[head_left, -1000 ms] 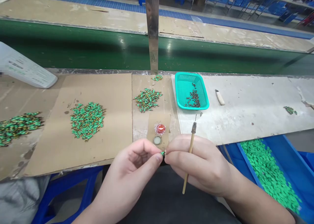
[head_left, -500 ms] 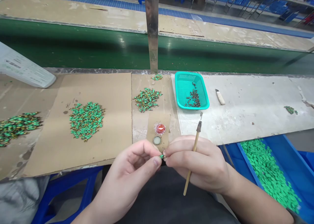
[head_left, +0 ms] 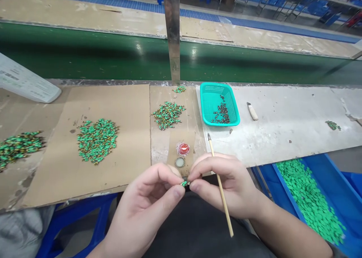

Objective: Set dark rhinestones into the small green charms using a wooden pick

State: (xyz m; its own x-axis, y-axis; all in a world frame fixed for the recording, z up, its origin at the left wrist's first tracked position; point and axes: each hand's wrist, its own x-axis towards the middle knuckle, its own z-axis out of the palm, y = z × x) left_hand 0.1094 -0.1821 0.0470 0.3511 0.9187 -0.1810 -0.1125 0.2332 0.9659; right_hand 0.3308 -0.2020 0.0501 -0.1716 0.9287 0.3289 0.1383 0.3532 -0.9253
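Note:
Over the bench's near edge, my left hand (head_left: 149, 201) pinches a small green piece (head_left: 184, 183) with a dark end between thumb and forefinger. My right hand (head_left: 226, 182) has its thumb and forefinger tips at the piece's other end. Through the right hand's fingers runs a thin wooden-handled brush (head_left: 224, 196), its dark tip pointing up and away. Just beyond my fingers lie a bottle cap with pale contents (head_left: 180, 162) and a red cap with glossy red contents (head_left: 183, 149). A pile of green and gold pieces (head_left: 168, 115) sits farther back.
A turquoise basket (head_left: 236, 118) holds small dark parts. A white-handled knife (head_left: 252, 112) lies to its right. Another heap of green pieces (head_left: 97, 141) rests on cardboard (head_left: 132, 137) at left. At lower right, a blue tray (head_left: 333, 190) contains many green pieces. A metal post (head_left: 173, 43) stands behind.
The brush has swung in my right hand, its tip moving left and its handle end right. My right fingertips have parted a little, showing more of the piece. The view shifted slightly.

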